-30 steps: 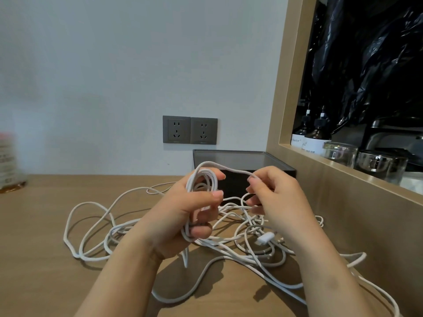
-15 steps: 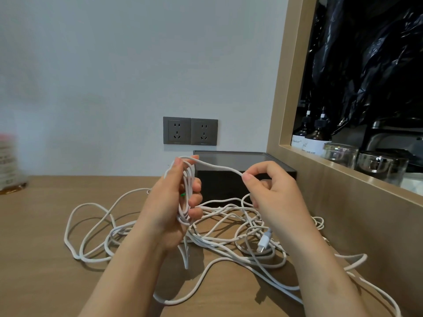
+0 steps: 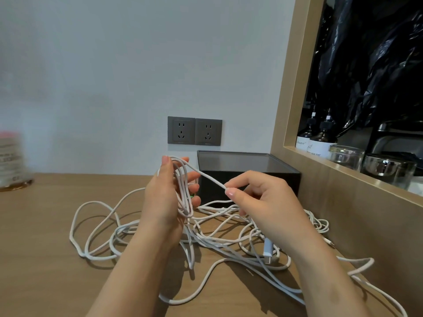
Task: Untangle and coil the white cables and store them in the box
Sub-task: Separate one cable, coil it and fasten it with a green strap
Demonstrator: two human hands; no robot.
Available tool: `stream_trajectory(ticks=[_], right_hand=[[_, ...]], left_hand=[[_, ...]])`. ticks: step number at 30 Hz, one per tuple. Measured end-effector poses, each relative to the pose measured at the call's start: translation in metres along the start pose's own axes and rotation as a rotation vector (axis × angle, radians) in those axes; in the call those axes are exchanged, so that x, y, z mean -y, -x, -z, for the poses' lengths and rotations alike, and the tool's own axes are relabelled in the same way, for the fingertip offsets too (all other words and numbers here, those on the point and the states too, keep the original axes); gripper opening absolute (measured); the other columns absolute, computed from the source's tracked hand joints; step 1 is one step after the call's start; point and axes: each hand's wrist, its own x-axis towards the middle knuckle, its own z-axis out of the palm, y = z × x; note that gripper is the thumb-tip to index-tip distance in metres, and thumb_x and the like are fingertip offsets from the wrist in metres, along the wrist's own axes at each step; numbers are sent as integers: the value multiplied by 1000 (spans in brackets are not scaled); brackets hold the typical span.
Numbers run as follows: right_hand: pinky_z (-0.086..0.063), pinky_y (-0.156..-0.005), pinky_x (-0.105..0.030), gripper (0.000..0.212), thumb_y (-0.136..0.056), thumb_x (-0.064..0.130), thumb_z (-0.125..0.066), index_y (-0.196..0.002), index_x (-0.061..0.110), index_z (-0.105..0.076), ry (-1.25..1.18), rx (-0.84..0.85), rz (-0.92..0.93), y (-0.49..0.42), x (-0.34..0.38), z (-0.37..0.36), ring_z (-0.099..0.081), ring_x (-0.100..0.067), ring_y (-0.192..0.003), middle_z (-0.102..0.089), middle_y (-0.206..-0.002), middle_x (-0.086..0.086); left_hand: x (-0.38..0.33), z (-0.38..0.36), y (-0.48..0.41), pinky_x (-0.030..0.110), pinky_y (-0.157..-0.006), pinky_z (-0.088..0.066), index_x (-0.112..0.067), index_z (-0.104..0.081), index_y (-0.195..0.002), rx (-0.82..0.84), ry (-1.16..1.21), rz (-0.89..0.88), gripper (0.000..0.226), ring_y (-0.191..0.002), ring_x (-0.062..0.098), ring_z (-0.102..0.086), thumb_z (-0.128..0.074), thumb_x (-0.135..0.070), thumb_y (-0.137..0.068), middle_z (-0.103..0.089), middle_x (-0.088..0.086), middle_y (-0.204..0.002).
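1. The left hand (image 3: 160,202) holds a small coil (image 3: 183,193) of white cable. The loops stand tall, from 12 o'clock to 6 o'clock along the palm. The fingers bend round them and keep them in.
2. The right hand (image 3: 267,202) pinches one strand (image 3: 206,176) between thumb and first finger. Its other fingers curl loosely and hold nothing.
3. The strand runs tight from the top of the coil at 10 o'clock down to the pinch at 4 o'clock. The right hand sits at 3 o'clock from the left, near but not touching.
4. I think the next loop needs the right hand to carry the strand toward 9 o'clock, over the left fingers.
5. The other white cables lie in a messy pile (image 3: 217,239) on the wooden table (image 3: 45,248), at 6 o'clock under the hands. They are thin, round and bendy, so they may snag when pulled.
6. A grey plug (image 3: 268,249), flat and hard, lies in the pile at 5 o'clock.
7. The box (image 3: 286,170) is black with straight, hard walls, at 12 o'clock behind the right hand. No cable shows in it.
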Motion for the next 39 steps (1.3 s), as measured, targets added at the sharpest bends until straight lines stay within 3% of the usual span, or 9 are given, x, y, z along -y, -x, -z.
stream_trajectory(ticks=[8, 13, 18, 22, 26, 29, 32, 37, 39], right_hand=[[-43, -62, -10, 12, -92, 30, -57, -97, 40, -60, 108, 203, -92, 2, 3, -8, -61, 0, -70, -63, -72, 10], [-45, -61, -10, 18, -92, 32, -56, -108, 39, -62, 180, 245, -129, 1, 1, -19, -60, 1, -68, -58, -70, 15], [-45, -58, -9, 33, -94, 26, -53, -122, 45, -53, 117, 351, -123, 3, 7, -20, -58, 6, -65, -60, -75, 18], [-50, -53, -17, 30, -96, 14, -47, -92, 39, -63, -10, 421, -152, 7, 17, -12, -53, -2, -55, -63, -73, 8], [-54, -71, -27, 43, -90, -3, -34, -82, 24, -66, -44, 638, -164, 8, 26, -9, -59, -10, -67, -62, -71, 11], [-54, -80, -25, 28, -90, 4, -48, -92, 28, -61, 7, 673, -104, 8, 28, -7, -63, -7, -76, -64, -78, 18], [-56, -75, -24, 9, -90, 22, -58, -89, 29, -64, 23, 590, -40, 10, 32, -5, -64, -4, -76, -66, -77, 14], [-46, -60, -19, 12, -88, 28, -62, -77, 25, -69, 4, 410, 34, 12, 34, 2, -54, 2, -60, -63, -67, 11], [-46, -55, -20, 13, -86, 21, -65, -74, 24, -67, -112, 361, 7, 12, 34, 6, -54, -2, -54, -64, -63, 8]], left_hand=[[6, 3, -7, 33, -75, -54, -23, -62, -103, -33, 155, 22, 38, -80, 16, -69, -31, -44, -100, -72, 5, -83], [7, 1, -6, 31, -57, -58, -19, -59, -97, -42, 347, 100, 37, -52, 11, -60, -33, -46, -99, -57, 3, -58], [4, 5, -10, 17, -42, -45, -21, -53, -102, -163, 342, 16, 30, -47, 8, -43, -34, -43, -100, -44, 1, -71], [6, 14, -20, 18, -41, -42, -20, -47, -117, -247, 317, -34, 27, -39, 7, -42, -40, -39, -99, -41, 0, -73], [6, 16, -21, 19, -44, -36, -26, -43, -109, -327, 276, -114, 11, -51, 7, -35, -42, -32, -100, -41, -1, -78], [1, 18, -18, 21, -44, -34, -31, -41, -109, -368, 159, -253, 9, -55, 9, -34, -41, -27, -101, -40, 0, -81], [5, 16, -13, 22, -42, -36, -31, -37, -110, -335, -150, -408, 20, -53, 10, -35, -41, -15, -99, -39, -1, -82], [21, 11, -8, 32, -58, -37, -36, -40, -106, -100, -754, -536, 29, -68, 18, -47, -45, -12, -91, -49, 6, -92], [23, 7, -5, 37, -64, -43, -34, -46, -99, 44, -763, -443, 17, -76, 22, -53, -45, -19, -91, -55, 8, -90]])
